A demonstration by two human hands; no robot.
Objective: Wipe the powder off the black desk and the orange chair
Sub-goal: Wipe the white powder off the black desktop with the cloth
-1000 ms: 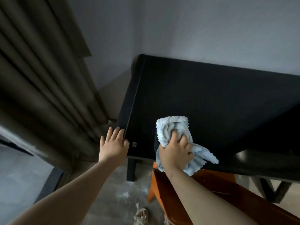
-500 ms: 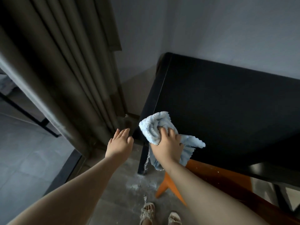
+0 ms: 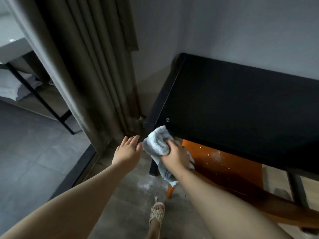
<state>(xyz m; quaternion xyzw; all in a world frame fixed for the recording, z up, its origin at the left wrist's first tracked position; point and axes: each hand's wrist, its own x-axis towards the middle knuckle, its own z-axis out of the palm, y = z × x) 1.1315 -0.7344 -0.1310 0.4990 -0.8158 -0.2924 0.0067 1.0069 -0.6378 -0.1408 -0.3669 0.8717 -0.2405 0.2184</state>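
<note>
At near-left corner of desk [image 3: 241, 104], my right hand [image 3: 176, 156] is clenched round the cloth [image 3: 156, 143], wad touching the desk edge. Left hand [image 3: 127, 150] is flat open, empty, just left of cloth. Desk top looks clean, so desk step seems abt done. Powder [image 3: 214, 155] sits on chair [image 3: 224, 166] seat under the desk. Next: bring cloth down onto seat, sweep specks off w/o scattering.

A home room: curtains [image 3: 96, 69], desk [image 3: 241, 107], chair [image 3: 224, 163].
</note>
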